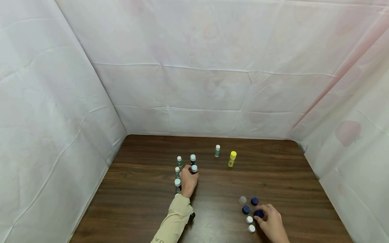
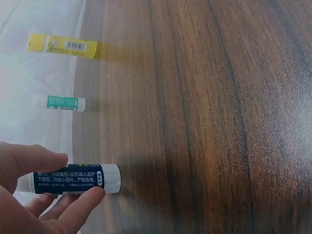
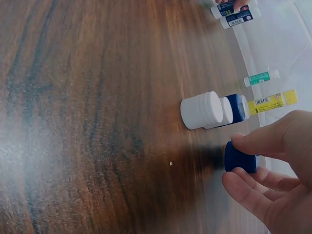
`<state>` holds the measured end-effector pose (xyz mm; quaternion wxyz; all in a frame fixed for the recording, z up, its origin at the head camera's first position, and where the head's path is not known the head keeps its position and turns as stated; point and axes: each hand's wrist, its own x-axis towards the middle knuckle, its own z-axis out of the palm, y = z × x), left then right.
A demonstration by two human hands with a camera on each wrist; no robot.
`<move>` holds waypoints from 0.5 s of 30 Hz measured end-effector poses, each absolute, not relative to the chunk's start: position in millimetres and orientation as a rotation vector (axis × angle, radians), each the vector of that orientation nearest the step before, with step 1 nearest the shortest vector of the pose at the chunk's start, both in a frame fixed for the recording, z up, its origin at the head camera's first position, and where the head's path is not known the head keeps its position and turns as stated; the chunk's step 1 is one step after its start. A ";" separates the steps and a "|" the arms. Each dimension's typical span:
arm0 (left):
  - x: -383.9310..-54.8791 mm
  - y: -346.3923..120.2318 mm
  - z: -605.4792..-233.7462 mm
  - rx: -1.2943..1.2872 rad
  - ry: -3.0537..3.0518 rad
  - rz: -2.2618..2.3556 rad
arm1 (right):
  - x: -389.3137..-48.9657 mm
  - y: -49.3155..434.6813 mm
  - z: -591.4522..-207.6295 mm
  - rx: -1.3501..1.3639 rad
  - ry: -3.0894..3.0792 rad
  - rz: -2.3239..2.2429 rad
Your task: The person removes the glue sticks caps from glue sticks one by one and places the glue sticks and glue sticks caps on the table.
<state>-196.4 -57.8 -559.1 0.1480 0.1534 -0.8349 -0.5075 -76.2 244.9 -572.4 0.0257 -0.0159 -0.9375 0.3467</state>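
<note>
On the left of the table, my left hand grips a dark navy glue stick with a white cap, standing upright. Close around it are another dark glue stick behind, a third at the front left, and two small green glue sticks to the left. Nearer the front right, my right hand pinches a dark blue cap between thumb and fingers. Beside that hand are two more blue caps, two white caps and a translucent cap.
Toward the back of the table stand a small green glue stick and a yellow glue stick. Pale cloth hangs behind the table and along both sides.
</note>
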 end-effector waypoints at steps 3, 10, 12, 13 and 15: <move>-197.0 -57.8 -557.7 0.445 -2.410 -1.448 | -76.3 245.0 -573.2 -0.054 -2.906 1.081; -197.6 -58.0 -552.0 0.451 -2.420 -1.448 | -74.8 244.4 -574.5 -0.062 -2.910 1.082; -197.6 -58.2 -550.9 0.439 -2.419 -1.446 | -74.3 244.0 -575.2 -0.058 -2.912 1.082; -197.7 -58.4 -550.2 0.432 -2.417 -1.445 | -74.0 243.8 -575.4 -0.056 -2.910 1.079; -197.6 -58.5 -548.6 0.413 -2.413 -1.442 | -73.6 243.5 -576.1 -0.045 -2.907 1.075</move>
